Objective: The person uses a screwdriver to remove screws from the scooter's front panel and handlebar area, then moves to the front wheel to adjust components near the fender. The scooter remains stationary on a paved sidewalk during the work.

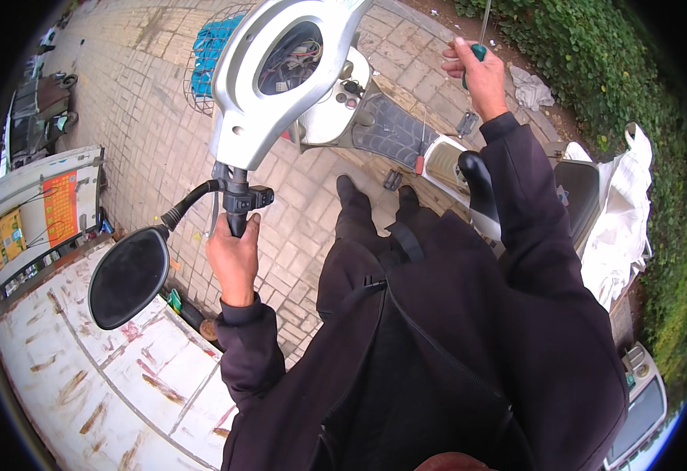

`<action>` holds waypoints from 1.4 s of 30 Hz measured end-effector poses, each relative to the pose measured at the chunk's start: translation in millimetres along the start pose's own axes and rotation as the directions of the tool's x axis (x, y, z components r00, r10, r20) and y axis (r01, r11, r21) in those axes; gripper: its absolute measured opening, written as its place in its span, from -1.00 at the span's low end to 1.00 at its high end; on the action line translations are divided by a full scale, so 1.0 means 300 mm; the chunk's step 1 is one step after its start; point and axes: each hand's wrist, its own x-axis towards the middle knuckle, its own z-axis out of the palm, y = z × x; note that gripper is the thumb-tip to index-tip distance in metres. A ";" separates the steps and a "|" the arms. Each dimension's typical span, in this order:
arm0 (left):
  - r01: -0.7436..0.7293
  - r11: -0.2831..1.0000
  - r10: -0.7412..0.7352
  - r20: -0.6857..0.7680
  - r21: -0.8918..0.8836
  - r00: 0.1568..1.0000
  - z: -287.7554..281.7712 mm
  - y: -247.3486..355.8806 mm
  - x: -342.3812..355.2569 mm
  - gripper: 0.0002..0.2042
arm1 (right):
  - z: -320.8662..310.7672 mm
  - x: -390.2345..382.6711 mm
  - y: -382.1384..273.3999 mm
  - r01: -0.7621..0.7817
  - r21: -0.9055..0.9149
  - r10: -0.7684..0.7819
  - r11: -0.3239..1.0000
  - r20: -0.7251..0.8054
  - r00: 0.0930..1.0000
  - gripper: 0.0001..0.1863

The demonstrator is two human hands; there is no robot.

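Left hand [233,261] grips handlebar [237,224], right hand [482,78] screwdriver [479,52]; seemingly we steady scooter [390,125] between hands; next needs careful aim.

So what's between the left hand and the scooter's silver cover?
In the head view, a black switch block sits between the left hand and the silver cover, with the black mirror stem branching off beside it.

From here, daylight reads diffuse and bright; shadows are soft. The glossy silver plastic handlebar cover [251,110] carries pale highlights. The dark fabric jacket [445,337] loses fold detail. The brown-streaked white panel [116,385] curves rimward; corners are black.
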 end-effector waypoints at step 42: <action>-0.383 0.893 0.441 0.287 -0.237 0.851 -0.078 -0.087 0.021 -0.48 | 0.575 -0.548 -0.340 -0.072 0.073 0.045 0.995 0.317 0.947 -0.63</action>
